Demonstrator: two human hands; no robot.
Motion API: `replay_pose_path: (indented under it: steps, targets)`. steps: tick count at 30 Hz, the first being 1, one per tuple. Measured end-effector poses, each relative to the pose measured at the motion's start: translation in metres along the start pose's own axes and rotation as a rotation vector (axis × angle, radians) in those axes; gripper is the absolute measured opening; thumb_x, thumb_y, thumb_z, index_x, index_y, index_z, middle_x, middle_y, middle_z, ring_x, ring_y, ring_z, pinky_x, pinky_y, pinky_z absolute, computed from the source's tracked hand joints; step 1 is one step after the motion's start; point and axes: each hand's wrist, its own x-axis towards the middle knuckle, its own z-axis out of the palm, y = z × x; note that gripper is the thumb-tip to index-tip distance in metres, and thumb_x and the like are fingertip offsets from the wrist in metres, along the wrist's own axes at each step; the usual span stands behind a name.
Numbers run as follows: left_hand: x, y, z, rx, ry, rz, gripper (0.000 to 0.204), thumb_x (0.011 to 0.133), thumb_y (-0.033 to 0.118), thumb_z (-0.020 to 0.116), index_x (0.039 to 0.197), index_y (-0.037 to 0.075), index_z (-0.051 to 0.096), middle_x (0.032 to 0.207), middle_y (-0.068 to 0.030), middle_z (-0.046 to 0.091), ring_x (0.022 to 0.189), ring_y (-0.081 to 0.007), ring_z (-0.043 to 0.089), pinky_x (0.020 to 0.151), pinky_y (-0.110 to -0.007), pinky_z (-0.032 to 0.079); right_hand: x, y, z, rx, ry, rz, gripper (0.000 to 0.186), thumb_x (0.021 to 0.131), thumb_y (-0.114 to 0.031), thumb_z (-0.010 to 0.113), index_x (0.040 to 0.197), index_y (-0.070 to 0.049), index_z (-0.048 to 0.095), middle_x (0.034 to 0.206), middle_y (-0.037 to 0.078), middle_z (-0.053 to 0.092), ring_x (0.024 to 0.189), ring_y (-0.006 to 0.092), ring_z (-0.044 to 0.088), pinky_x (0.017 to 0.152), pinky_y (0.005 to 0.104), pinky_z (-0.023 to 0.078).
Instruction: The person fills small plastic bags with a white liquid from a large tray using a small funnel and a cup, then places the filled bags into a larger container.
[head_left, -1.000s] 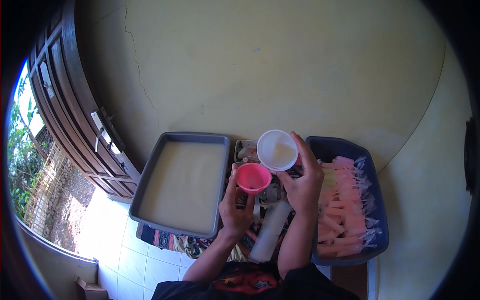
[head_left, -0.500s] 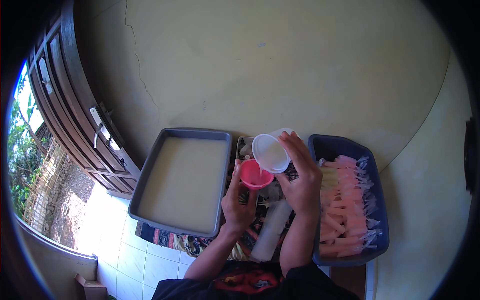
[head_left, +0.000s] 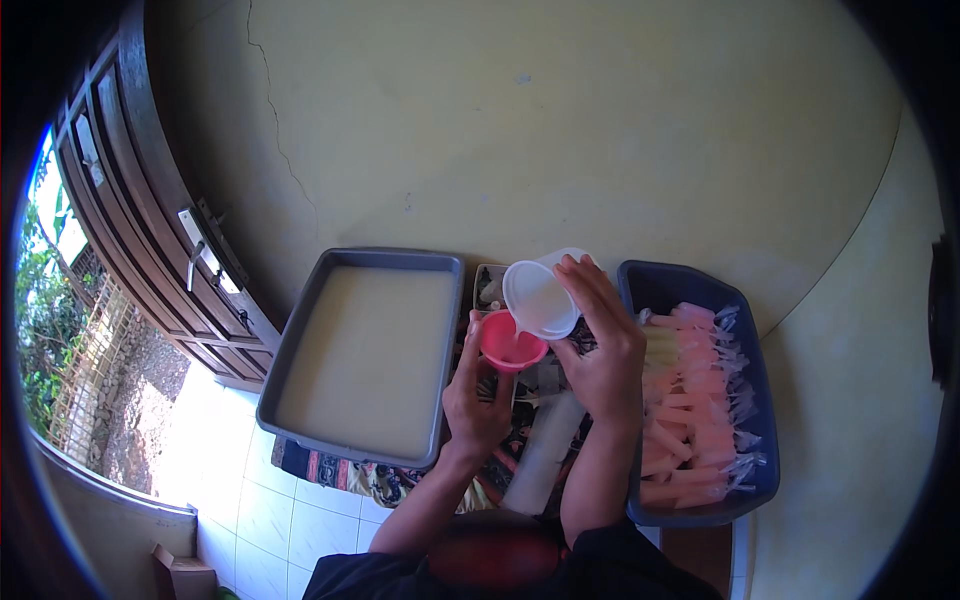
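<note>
Two round vessels fill my hands: my left hand [head_left: 478,415] has its fingers curled around a pink funnel-like cup [head_left: 514,345], and my right hand [head_left: 606,365] grips a white cup [head_left: 541,300] from its right side, tipped toward the pink one. A thin pale trickle [head_left: 517,329] links the white lip to the pink bowl. If I tip my right wrist too sharply, I judge, the liquid could rush in faster than the pink bowl can take it and slop over the rim; if my left hand drifts aside, the trickle could miss and wet my fingers or the clear plastic sheeting [head_left: 545,455] below. A loose hold on the wet plastic might also let either vessel slip. Whatever sits under the pink cup is hidden from me, so I cannot tell how steady it is. The pink cup lies just right of my raised left fingertips, with my left thumb under its near side; the white cup leans against my right fingers, slightly higher and to the right. The grey tray [head_left: 395,257] of pale liquid lies left of both hands, the dark blue bin [head_left: 700,516] of pink-filled bags [head_left: 690,420] to their right.
</note>
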Motion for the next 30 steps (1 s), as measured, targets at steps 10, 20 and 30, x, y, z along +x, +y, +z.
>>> replay_pose_path:
  steps: [10,20,30]
  targets:
    - [0.000,-0.001,0.001,-0.022,0.046,0.033,0.086,0.094,-0.013,0.074,0.168,-0.002,0.032,0.169,-0.0316,0.040,0.141,-0.0395,0.062,0.104,-0.044,0.063,-0.005,0.005,0.000,0.033,0.013,0.066,0.090,0.069,0.004,0.094,0.152,-0.009,0.063,0.148,0.016,0.068,0.140,0.0340,0.065,0.114,0.0464,0.055]
    - [-0.014,-0.010,0.001,-0.110,0.155,0.016,0.084,0.095,-0.013,0.072,0.167,-0.006,0.031,0.172,-0.0335,0.035,0.150,-0.0450,0.052,0.110,-0.048,0.060,-0.048,0.052,0.040,0.572,0.099,0.546,0.088,0.078,-0.016,0.100,0.150,0.005,0.056,0.140,0.020,0.070,0.130,0.0260,0.070,0.110,0.0405,0.058]
    - [-0.014,-0.011,0.001,-0.107,0.139,0.026,0.086,0.093,-0.016,0.070,0.169,-0.005,0.029,0.173,-0.0330,0.033,0.151,-0.0449,0.050,0.113,-0.049,0.057,-0.111,0.089,0.094,0.331,-0.072,0.697,0.087,0.072,-0.014,0.100,0.144,0.004,0.055,0.137,0.023,0.069,0.127,0.0311,0.072,0.108,0.0428,0.058]
